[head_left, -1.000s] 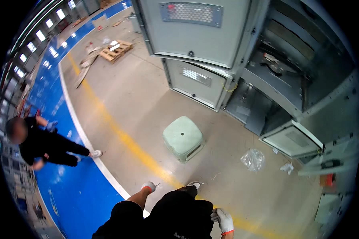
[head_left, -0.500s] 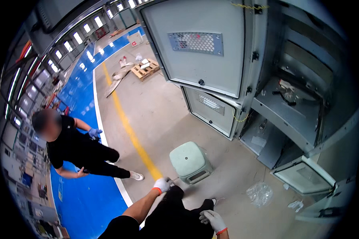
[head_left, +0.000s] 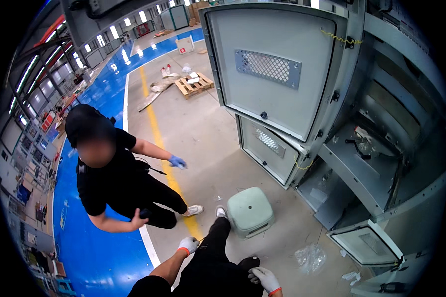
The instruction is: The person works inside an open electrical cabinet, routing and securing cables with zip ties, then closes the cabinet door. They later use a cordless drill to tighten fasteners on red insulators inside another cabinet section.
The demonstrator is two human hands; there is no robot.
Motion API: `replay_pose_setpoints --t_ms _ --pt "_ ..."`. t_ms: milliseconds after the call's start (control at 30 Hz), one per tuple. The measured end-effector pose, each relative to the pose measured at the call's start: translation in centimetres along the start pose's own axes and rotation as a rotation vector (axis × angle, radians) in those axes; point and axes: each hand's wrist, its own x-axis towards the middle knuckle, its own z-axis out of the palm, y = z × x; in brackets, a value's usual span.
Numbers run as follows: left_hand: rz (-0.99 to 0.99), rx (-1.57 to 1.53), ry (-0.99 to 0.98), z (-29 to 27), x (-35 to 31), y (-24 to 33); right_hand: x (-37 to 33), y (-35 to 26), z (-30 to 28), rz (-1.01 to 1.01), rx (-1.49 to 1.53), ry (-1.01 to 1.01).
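My left hand (head_left: 189, 244), in a white glove with an orange cuff, hangs beside my left thigh. Its fingers are partly hidden, and whether anything is in them I cannot tell. Near my right knee, my right hand (head_left: 265, 278) wears a matching glove. The fingers are loosely bent and apart, with nothing visible in them. A pale green plastic stool (head_left: 251, 210) stands on the floor ahead, just right of my forward shoe (head_left: 221, 212). Neither hand touches it.
A co-worker (head_left: 121, 173) in black, with a blue glove, stands close on the left. Right are an open grey metal cabinet (head_left: 359, 168) and its swung-out upper door (head_left: 272, 94). Crumpled plastic (head_left: 310, 258) lies on the floor. Farther off is a wooden pallet (head_left: 195, 87).
I have stepped forward, and my shoe is now beside the stool. The co-worker has come nearer, with the gloved arm reaching farther out. Both my hands still hang low.
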Motion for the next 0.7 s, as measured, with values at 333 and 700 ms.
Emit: replay_pose_setpoints --t_ms 333,700 --pt "0.529 0.128 -0.364 6.8 3.7 7.1 -2.3 0.0 4.8 -0.002 -0.009 0.304" --pt "0.704 0.375 -0.428 9.7 9.2 1.2 -5.8 3.3 8.1 -0.07 0.39 0.43"
